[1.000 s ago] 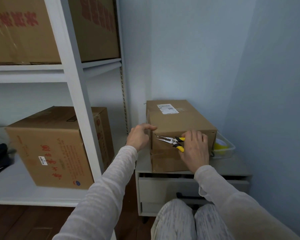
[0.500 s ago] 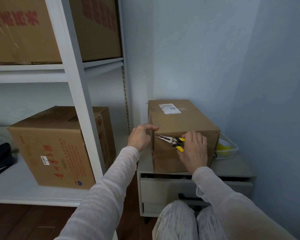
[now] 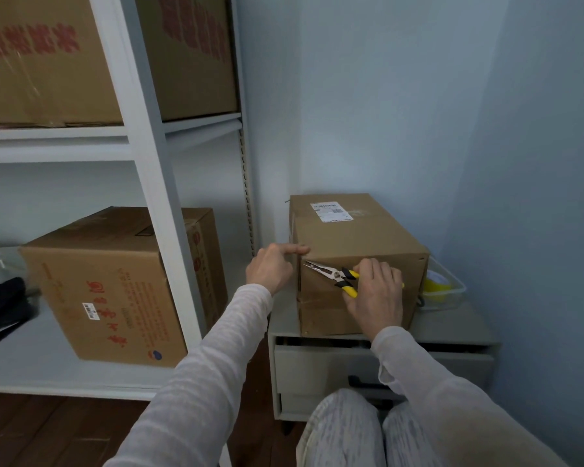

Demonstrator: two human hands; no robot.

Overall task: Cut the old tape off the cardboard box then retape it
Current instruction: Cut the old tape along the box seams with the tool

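Now the cardboard box (image 3: 358,241) sits on the grey table (image 3: 459,332); the left hand (image 3: 272,269) curls round its near upper-left corner; the right hand (image 3: 378,298) clamps yellow-handled needle-nose pliers (image 3: 331,274), tips against the front face.

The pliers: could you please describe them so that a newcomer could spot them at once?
In the corner by the blue wall stands a grey drawer cabinet with a labelled cardboard box on top. Against the box's near face, the right hand grips the pliers. They alone have yellow-and-black handles and a pointed metal nose, aimed toward the left hand.
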